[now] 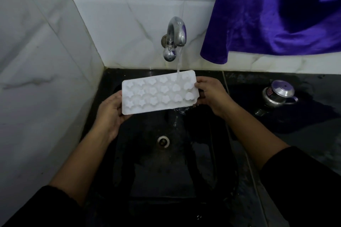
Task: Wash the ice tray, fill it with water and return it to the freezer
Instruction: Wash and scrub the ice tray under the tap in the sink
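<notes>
Under tap, ice tray spans 2 grips, cavities up to catch stream beside right grip; left grip, right grip each clamped on 1 tray end.

A white ice tray is held between the left hand and right hand, each gripping one short end. Water from the tap above the hands strikes the tray near the right hand and spills into the black sink below. A steel pot stands on the desk beyond the right hand.
</notes>
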Motion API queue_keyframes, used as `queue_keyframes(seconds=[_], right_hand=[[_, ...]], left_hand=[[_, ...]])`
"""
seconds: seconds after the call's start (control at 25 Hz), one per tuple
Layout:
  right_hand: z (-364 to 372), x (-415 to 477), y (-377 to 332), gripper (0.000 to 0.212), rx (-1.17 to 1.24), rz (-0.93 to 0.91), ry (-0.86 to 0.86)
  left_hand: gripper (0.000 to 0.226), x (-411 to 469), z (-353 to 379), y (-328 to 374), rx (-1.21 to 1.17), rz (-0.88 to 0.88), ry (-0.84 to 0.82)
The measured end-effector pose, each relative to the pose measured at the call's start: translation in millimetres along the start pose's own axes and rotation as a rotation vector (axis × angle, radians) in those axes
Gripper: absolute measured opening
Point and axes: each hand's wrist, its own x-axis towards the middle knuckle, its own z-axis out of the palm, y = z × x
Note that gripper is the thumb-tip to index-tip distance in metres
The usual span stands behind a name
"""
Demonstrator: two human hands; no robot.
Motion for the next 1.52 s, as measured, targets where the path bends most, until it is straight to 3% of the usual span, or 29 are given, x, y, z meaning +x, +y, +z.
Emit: queue_keyframes(seconds=[0.24,0.52,0.76,0.96,1.12,1.28,1.4,1.52], right_hand=[[-45.3,-28.4,-24.8,0.028,-0.011,-0.114,0.085],[-47.8,-25.4,9.3,0.033,0.064,-0.028,0.223],[10.8,-15.0,15.4,0.048,-0.013,0.008,0.073],[22.7,-14.1,-0.6,0.072,-0.083,-0.15,-0.063],[-1.7,-16.1,-6.3,0.046,-0.302,-0.29,-0.082],[-23.8,-19.2,-7.2,0.009,-0.398,-0.4,0.025],[-33.2,-12.0,3.7,0.039,-0.403,-0.387,0.187],[-34.1,-6.0,24.0,0.039,-0.284,-0.186,0.179]], left_hand=[[0.032,0.4,46.8,-20.0,-0.002,-0.163,-0.117],[0.034,-0.5,57.0,32.7,0.056,0.036,-0.163],[0.032,-9.4,14.8,58.2,0.021,0.167,-0.064],[0.03,-5.6,-17.1,46.5,0.022,0.101,0.002],[0.019,6.3,-18.6,26.3,0.055,-0.139,0.043],[0.062,3.1,-6.2,13.1,0.142,-0.304,-0.055],[0.067,-2.8,2.9,3.2,0.241,-0.26,-0.062],[0.06,-12.6,8.7,3.5,0.227,-0.132,0.016]])
